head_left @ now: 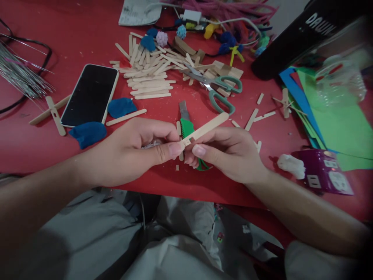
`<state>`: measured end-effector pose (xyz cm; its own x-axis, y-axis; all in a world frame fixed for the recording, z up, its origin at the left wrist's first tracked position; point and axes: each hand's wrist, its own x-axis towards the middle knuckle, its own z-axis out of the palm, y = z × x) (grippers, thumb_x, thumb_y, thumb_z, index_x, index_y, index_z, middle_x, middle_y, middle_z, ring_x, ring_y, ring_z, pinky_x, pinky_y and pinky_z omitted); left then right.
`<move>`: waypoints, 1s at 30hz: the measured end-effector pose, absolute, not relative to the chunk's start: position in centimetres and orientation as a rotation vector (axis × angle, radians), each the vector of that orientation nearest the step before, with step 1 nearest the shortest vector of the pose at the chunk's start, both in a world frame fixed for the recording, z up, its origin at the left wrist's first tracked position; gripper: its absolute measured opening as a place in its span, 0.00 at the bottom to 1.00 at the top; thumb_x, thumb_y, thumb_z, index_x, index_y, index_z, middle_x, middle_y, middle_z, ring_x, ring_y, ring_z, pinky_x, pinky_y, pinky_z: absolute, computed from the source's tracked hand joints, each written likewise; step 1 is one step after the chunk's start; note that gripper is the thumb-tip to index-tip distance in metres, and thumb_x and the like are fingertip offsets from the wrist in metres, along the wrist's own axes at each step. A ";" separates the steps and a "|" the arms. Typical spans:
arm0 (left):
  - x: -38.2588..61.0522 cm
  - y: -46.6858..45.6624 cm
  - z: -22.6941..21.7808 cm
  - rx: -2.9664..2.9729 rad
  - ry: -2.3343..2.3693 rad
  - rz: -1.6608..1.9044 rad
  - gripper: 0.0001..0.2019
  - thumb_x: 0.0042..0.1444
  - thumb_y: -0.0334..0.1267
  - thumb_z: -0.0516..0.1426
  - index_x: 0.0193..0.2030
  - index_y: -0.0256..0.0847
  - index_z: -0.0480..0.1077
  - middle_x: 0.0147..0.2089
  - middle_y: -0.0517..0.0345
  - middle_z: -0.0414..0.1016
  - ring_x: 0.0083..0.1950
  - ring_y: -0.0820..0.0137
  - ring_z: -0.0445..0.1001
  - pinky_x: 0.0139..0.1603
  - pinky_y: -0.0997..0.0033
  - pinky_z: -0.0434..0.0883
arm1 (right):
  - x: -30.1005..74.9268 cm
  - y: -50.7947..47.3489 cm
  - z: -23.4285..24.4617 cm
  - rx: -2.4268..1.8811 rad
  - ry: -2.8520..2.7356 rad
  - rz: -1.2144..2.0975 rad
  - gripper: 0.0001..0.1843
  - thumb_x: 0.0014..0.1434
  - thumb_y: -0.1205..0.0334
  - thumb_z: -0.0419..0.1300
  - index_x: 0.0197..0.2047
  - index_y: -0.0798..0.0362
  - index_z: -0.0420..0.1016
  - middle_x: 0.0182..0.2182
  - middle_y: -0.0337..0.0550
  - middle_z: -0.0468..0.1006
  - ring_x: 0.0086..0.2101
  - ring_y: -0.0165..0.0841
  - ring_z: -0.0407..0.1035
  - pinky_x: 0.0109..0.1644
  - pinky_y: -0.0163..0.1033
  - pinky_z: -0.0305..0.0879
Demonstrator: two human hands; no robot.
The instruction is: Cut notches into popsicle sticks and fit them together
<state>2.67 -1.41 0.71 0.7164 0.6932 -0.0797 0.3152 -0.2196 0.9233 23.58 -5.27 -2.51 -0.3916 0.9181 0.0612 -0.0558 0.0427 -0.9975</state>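
Note:
A wooden craft stick (208, 127) slants up to the right between my hands, with a small cut notch close to its lower end. My left hand (145, 149) pinches that lower end between thumb and forefinger. Against the same stick, my right hand (233, 153) has its fingers curled, the thumb just beside the notch. Below them a green utility knife (186, 126) lies on the red table (163, 182), partly hidden by the hands. Green-handled scissors (212, 83) lie partly opened beyond it.
Many craft sticks (151, 85) are piled at the back. A phone (89, 95), blue petal-shaped pieces (89, 134) and a wire bundle (23, 72) lie left. On the right are a black bottle (294, 42), coloured paper (344, 120) and a purple power strip (326, 171).

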 end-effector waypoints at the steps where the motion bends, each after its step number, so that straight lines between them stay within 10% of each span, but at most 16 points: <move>1: 2.7 -1.4 0.7 1.824 0.792 0.414 0.14 0.61 0.38 0.54 0.24 0.40 0.68 0.17 0.68 0.56 0.24 0.78 0.67 0.28 0.80 0.66 | 23.6 -5.3 -2.5 -0.921 -1.494 1.475 0.03 0.61 0.65 0.64 0.36 0.54 0.80 0.27 0.38 0.82 0.27 0.24 0.76 0.32 0.28 0.75; 30: 2.5 -2.6 -0.5 2.191 0.808 0.328 0.15 0.67 0.40 0.49 0.29 0.39 0.65 0.19 0.69 0.60 0.20 0.81 0.59 0.21 0.80 0.55 | 23.4 -5.6 -2.5 -0.940 -1.470 1.442 0.06 0.60 0.72 0.62 0.37 0.53 0.80 0.27 0.36 0.79 0.26 0.25 0.74 0.29 0.30 0.72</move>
<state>2.50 -2.59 -0.51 0.7662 0.6422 -0.0216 0.4461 -0.5075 0.7372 23.41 -5.61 -2.47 -0.3560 0.9321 0.0664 -0.0481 0.0527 -0.9975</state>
